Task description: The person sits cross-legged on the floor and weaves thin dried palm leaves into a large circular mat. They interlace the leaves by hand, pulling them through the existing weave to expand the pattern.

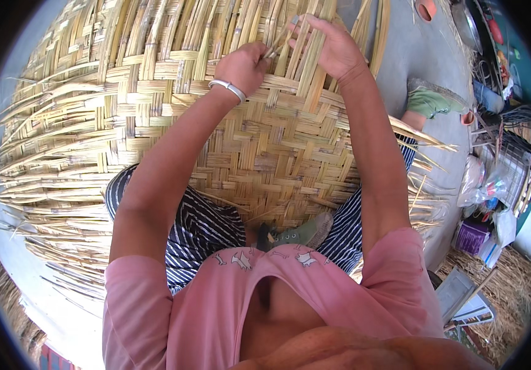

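A large woven mat [271,148] of flat, split cane strips spreads beneath me and away from me. My left hand [240,66], with a silver bangle at its wrist, is closed around a thin cane strip [273,52] near the mat's far middle. Just right of it, my right hand [338,52] grips several upright cane strips [312,58], thumb across them and fingers partly hidden behind. A small grey band [295,20] shows on one of its fingers.
Loose strip ends [43,166] fan out along the mat's left side, others [428,142] along its right. My green shoe [305,234] rests on the mat; the other shoe [435,98] is at the right. Beyond lie a purple box [472,237], plastic bags and straw.
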A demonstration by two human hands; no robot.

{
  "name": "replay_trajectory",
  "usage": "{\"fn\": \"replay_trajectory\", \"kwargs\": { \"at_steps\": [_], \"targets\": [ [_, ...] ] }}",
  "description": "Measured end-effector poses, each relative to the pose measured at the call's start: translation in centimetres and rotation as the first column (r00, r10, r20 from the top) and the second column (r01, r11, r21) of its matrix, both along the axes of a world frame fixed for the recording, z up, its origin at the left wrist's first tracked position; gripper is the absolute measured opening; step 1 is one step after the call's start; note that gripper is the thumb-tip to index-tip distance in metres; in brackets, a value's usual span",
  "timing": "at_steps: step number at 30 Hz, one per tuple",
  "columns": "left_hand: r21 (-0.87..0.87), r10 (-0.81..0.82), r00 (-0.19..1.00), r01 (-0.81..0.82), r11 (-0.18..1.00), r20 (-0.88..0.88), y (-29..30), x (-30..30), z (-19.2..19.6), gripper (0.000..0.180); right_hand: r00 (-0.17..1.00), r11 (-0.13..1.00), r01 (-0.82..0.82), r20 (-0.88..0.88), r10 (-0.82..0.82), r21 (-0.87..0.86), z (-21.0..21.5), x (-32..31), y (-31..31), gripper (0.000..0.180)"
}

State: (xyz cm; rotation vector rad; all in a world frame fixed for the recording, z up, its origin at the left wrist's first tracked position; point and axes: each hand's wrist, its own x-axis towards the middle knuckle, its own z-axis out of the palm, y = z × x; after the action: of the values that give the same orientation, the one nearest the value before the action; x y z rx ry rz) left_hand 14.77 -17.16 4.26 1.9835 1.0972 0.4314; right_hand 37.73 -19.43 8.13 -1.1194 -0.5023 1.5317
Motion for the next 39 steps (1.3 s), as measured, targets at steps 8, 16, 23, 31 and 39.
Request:
{"fn": "replay_trajectory", "kwargs": {
  "at_steps": [8, 16, 23, 31, 39],
  "targets": [
    [0.102, -0.116, 0.993, 0.119, 0.988, -0.036, -0.2, 0.2, -0.4, 0.023, 0.970, 0.993, -0.020, 0.244, -0.008, 0.114, 0.3, -0.2, -0.6, 0.033],
    [0.080, -0.185, 0.978, 0.192, 0.978, -0.092, 0.8, -0.2, -0.9, 0.021, 0.786, 0.942, 0.307, 0.523, -0.330, 0.132, 1.3, -3.4, -4.8, 0.024],
    [0.207, -0.182, 0.977, 0.202, 0.957, -0.112, 0.2, 0.3, -1.0, 0.019, 0.612, 0.804, 0.540, 0.540, -0.578, 0.249, -0.4, -6.1, -8.6, 0.021],
    [0.274, -0.090, 0.996, 0.080, 0.958, 0.023, -0.9, 0.0, -1.4, 0.021, 0.330, 0.785, 0.521, 0.770, -0.546, 0.334, -2.1, -7.9, -11.4, 0.015],
    [0.675, -0.134, 0.956, 0.280, 0.683, -0.261, -2.8, -1.7, -2.7, 0.039, 0.380, 0.769, 0.565, 0.733, -0.564, 0.299, -6.5, -5.8, -11.1, 0.011]
  ]
}}
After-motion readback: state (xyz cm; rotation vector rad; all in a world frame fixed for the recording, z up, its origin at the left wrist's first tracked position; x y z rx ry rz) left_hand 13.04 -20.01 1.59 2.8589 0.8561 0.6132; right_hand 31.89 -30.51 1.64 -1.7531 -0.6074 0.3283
